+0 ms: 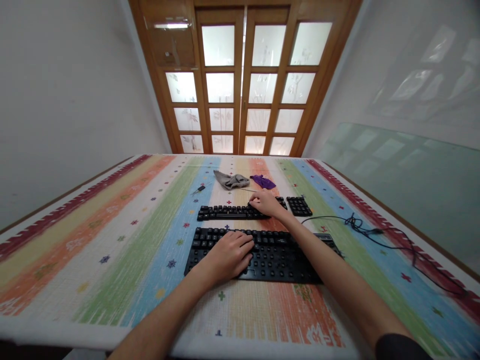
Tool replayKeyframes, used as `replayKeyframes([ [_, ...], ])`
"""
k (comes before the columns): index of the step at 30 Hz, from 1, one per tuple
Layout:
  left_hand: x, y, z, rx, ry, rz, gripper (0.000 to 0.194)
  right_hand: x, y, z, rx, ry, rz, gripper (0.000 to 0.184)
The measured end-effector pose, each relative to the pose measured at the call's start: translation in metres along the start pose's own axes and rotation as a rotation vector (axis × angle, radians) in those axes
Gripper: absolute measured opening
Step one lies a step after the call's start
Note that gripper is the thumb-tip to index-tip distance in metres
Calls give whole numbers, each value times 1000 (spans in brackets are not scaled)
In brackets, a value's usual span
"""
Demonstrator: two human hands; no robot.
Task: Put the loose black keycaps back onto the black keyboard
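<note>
A black keyboard [279,262] lies on the table in front of me; bare key stems show over much of it, and keycaps sit along its upper rows. My left hand [232,252] rests on the keyboard's left half with its fingers spread and slightly bent. Beyond the keyboard, loose black keycaps [225,213] are laid out in rows. My right hand [264,202] reaches across to these rows, thumb and fingers closed at a keycap, which the fingers partly cover. A separate block of number-pad keycaps [299,206] lies to its right.
Behind the keycaps lie a crumpled grey cloth [232,181] and a purple cloth [263,181]. A small dark tool with thin metal ends [200,189] is at the left. The black cable [360,227] trails rightward over the striped tablecloth [142,240]. Wooden glazed doors [243,75] stand beyond.
</note>
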State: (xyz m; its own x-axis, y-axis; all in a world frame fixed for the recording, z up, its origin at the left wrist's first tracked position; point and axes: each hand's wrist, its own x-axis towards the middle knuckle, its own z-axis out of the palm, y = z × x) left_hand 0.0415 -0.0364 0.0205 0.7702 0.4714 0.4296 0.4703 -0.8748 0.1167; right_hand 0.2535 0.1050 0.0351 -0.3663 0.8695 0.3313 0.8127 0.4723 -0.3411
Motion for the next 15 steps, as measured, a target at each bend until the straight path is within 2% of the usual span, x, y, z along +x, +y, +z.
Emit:
replayKeyframes([
  [12, 1, 0, 0, -7, -22, -5, 25, 10, 4, 6, -28, -119, 55, 22],
  [15, 1, 0, 0, -8, -21, -7, 26, 13, 5, 7, -21, -134, 67, 19],
])
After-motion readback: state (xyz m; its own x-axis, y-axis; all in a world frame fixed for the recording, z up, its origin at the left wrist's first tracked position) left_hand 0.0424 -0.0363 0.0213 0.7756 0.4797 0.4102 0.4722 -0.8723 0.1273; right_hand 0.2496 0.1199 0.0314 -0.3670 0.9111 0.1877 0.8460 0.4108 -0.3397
